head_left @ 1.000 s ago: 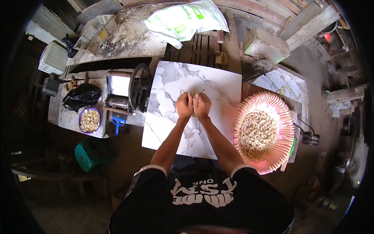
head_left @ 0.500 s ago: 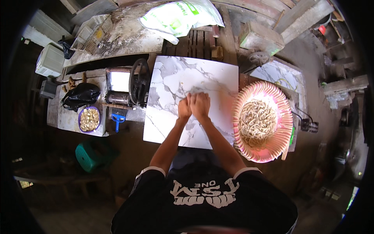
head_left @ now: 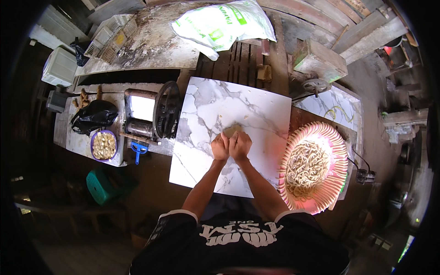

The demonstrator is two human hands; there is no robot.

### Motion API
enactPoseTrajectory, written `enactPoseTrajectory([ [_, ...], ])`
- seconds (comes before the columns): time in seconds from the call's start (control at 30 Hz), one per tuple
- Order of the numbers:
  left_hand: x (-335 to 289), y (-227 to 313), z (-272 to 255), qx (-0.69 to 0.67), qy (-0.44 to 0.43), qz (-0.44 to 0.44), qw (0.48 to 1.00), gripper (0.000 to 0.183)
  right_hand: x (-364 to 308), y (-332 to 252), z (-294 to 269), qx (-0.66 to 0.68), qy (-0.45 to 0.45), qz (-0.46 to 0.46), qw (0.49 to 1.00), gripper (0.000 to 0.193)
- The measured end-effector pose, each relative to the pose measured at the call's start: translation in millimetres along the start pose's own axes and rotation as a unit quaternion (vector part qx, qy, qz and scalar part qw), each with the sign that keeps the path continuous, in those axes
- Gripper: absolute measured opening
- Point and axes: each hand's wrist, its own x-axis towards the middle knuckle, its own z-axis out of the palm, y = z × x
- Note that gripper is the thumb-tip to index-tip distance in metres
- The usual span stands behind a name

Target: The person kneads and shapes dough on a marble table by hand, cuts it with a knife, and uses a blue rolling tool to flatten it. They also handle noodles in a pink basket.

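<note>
Both my hands are together over the white marble-patterned board [head_left: 266,110], with fingers curled. My left hand [head_left: 220,147] touches my right hand [head_left: 240,145] at the thumbs. A dull beige patch [head_left: 235,129] shows just beyond the knuckles; whether it is dough or shadow I cannot tell. Anything inside the fingers is hidden. Tiny crumbs [head_left: 246,116] lie farther up the board. Right of the board stands a pink basin [head_left: 316,204] with pale strips lined along its rim. A heap of short, pale, finger-like pieces [head_left: 306,165] fills its middle.
To the left are a hand-cranked roller machine [head_left: 166,110], a blue scraper [head_left: 138,149], a purple bowl of pale chunks [head_left: 104,145] and a black plastic bag [head_left: 95,116]. A white sack [head_left: 224,27] lies at the back. A green stool [head_left: 101,187] stands lower left.
The view has shifted, so the board and basin sit lower in it. My hands have drawn nearer to me on the board, still together, and the beige patch now shows beyond them.
</note>
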Motion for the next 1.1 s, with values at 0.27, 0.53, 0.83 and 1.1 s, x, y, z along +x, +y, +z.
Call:
enactPoseTrajectory([
  [0.27,46.8,21.0,-3.1,-0.044,0.050,0.052,0.996,0.038,34.2,2.1,13.7,0.063,0.084,0.003,0.994,0.022],
  [0.53,27.5,20.8,-27.4,-0.074,-0.123,-0.136,0.980,0.039,-7.1,7.6,-23.6,0.051,-0.131,-0.069,0.988,0.012],
  [0.83,6.7,6.3,-16.4,-0.013,-0.051,0.008,0.999,0.018,-5.7,-10.2,-0.3,-0.074,-0.006,0.097,0.993,0.009],
  [1.1,-3.6,17.6,-14.1,0.039,-0.033,-0.011,0.999,0.015,-6.6,-18.5,-11.5,-0.117,-0.021,0.143,0.983,0.007],
])
